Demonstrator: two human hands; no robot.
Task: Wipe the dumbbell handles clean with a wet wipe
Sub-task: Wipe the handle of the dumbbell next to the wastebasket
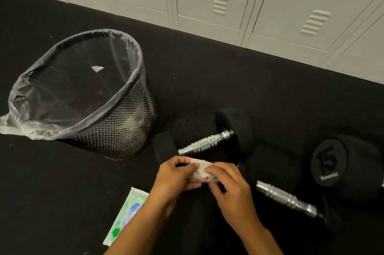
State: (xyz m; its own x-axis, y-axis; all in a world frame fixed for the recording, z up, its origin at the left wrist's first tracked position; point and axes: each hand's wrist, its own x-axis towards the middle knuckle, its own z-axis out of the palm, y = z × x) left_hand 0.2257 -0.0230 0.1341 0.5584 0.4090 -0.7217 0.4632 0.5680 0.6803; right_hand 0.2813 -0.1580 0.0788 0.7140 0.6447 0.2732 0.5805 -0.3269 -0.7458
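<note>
Two black dumbbells lie on the dark floor. The nearer-left one shows a chrome handle (205, 143) between its black heads. The right one, marked 15 on a head (328, 161), has its chrome handle (286, 198) running down to the right. My left hand (176, 175) and my right hand (230, 186) both pinch a small folded white wet wipe (201, 169), held between them just in front of the left dumbbell's handle. The wipe touches neither handle.
A black mesh waste bin (116, 130) lined with a clear plastic bag stands to the left, a white scrap inside it. A green and white wet wipe packet (126, 215) lies on the floor under my left forearm. Grey lockers (228, 1) run along the back.
</note>
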